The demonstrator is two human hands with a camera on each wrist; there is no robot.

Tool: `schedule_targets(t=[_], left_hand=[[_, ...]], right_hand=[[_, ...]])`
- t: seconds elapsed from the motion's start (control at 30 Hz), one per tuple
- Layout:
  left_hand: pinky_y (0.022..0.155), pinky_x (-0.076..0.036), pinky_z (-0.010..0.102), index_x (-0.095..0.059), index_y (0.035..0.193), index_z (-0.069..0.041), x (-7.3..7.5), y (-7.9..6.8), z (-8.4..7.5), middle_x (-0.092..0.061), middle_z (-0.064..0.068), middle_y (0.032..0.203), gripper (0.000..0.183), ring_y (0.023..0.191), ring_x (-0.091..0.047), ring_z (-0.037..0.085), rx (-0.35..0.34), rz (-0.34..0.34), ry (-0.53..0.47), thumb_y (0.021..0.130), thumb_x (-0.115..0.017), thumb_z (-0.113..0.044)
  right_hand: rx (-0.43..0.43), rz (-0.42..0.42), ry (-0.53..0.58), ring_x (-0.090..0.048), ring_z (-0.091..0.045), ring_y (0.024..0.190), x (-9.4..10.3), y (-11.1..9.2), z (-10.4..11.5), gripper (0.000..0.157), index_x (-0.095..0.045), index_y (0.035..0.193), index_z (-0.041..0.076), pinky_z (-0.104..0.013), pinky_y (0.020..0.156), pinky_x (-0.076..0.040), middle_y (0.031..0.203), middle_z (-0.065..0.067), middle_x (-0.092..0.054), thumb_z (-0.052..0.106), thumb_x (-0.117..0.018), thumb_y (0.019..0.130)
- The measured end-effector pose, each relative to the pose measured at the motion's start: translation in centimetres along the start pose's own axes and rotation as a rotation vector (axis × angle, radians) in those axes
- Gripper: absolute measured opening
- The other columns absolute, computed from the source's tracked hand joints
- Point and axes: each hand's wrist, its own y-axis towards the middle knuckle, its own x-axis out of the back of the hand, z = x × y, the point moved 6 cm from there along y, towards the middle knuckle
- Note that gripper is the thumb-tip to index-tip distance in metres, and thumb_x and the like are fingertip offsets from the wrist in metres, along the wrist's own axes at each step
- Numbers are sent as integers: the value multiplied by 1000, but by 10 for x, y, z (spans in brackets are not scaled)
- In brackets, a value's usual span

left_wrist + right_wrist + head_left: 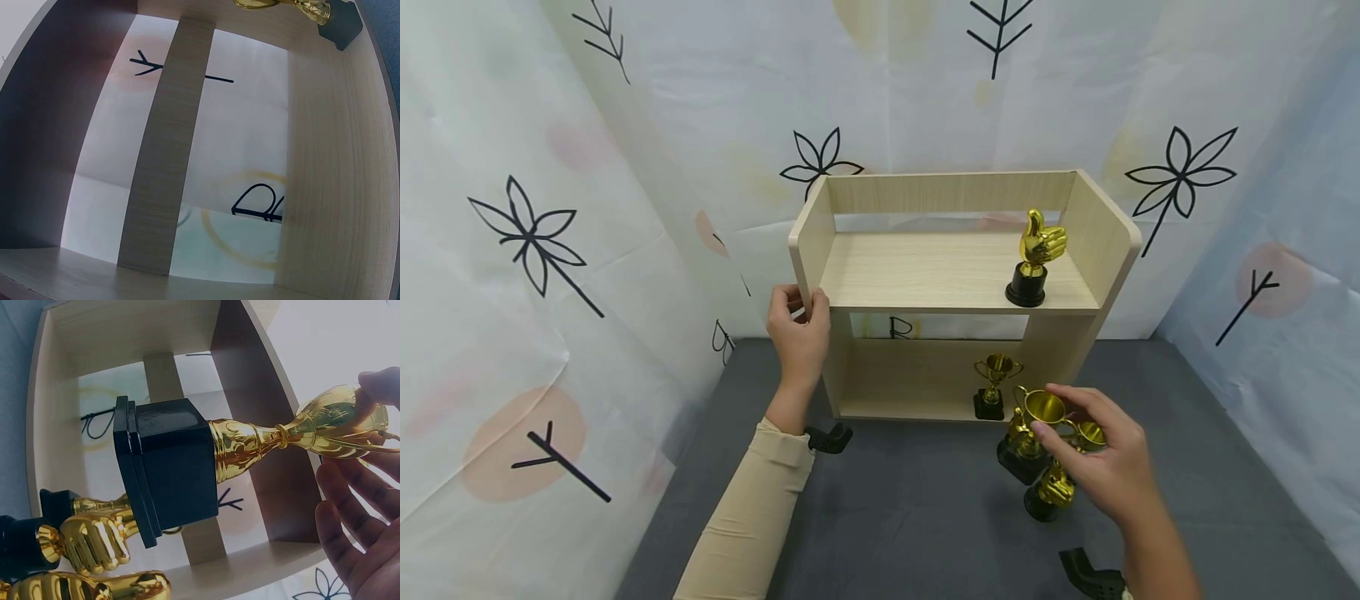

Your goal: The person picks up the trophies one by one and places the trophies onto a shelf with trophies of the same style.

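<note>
My left hand (799, 335) grips the left side panel of a pale wooden two-level shelf (910, 271). A gold trophy cup (1045, 407) with two handles is held by its bowl in my right hand (1112, 454), in front of the shelf's right side. In the right wrist view its square black base (178, 465) points away from the palm, with thumb and fingers about the gold bowl (331, 422). Right under this hand stands a gold thumbs-up trophy (1056, 487); another gold cup (1092, 435) is partly hidden behind the fingers.
On the upper shelf, at the right, stands a thumbs-up trophy (1033, 258) with a round black base. A smaller trophy cup (992, 385) stands on the lower level near its front edge. The shelf rests on a grey tabletop (910, 517) against a patterned cloth backdrop (700, 125).
</note>
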Motion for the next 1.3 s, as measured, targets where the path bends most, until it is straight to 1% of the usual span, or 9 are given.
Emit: schedule_targets(t=[0.23, 0.4, 0.5, 0.73, 1.1, 1.2, 1.3], left_hand=[[80, -57, 40, -63, 109, 1, 0, 0, -1, -64, 18, 105, 20, 95, -69, 25, -2, 5, 10, 102, -68, -16], [82, -58, 40, -63, 111, 1, 0, 0, -3, -64, 18, 106, 21, 96, -69, 26, -13, 11, 18, 102, -67, -18], [82, -58, 40, -63, 112, 1, 0, 0, -4, -64, 18, 107, 22, 98, -69, 26, -14, 13, 16, 102, -67, -18], [80, -57, 35, -63, 111, 2, 0, 0, -2, -65, 17, 106, 22, 97, -70, 24, -4, 4, 9, 102, -67, -18], [80, -58, 32, -63, 111, 1, 0, -1, -1, -64, 17, 105, 21, 95, -70, 24, -3, 6, 14, 102, -67, -17], [81, -58, 33, -63, 111, 1, 1, 0, -1, -64, 17, 106, 21, 96, -69, 24, -3, 5, 15, 102, -67, -17], [82, -58, 38, -63, 111, 1, 1, 0, -1, -64, 18, 106, 22, 97, -69, 25, -2, 6, 11, 102, -68, -18]], right_hand=[[18, 21, 0, -58, 1, 92, -7, -1, -1, 59, -75, 128, 8, -11, 83, -46, 113, 9, -71, -10, -88, 73], [9, 36, -8, -59, 2, 94, -10, -2, -4, 57, -74, 127, 5, -10, 83, -46, 116, 10, -71, -9, -89, 74], [8, 46, -17, -60, 3, 95, -12, -3, -5, 57, -74, 128, 6, -11, 83, -47, 117, 10, -71, -8, -89, 75], [5, 64, -25, -59, 2, 97, -19, -5, -6, 57, -74, 129, 8, -13, 83, -46, 117, 5, -72, -6, -90, 76], [26, 73, 19, -60, 1, 96, -27, -7, -6, 56, -74, 128, 7, -13, 82, -46, 114, -1, -74, -6, -89, 75], [16, 77, 25, -60, 1, 96, -29, -7, -6, 57, -74, 129, 8, -15, 81, -46, 115, -1, -74, -5, -89, 76], [3, 82, 32, -60, 0, 95, -32, -8, -6, 58, -74, 131, 12, -17, 80, -47, 116, -1, -74, -5, -89, 77]])
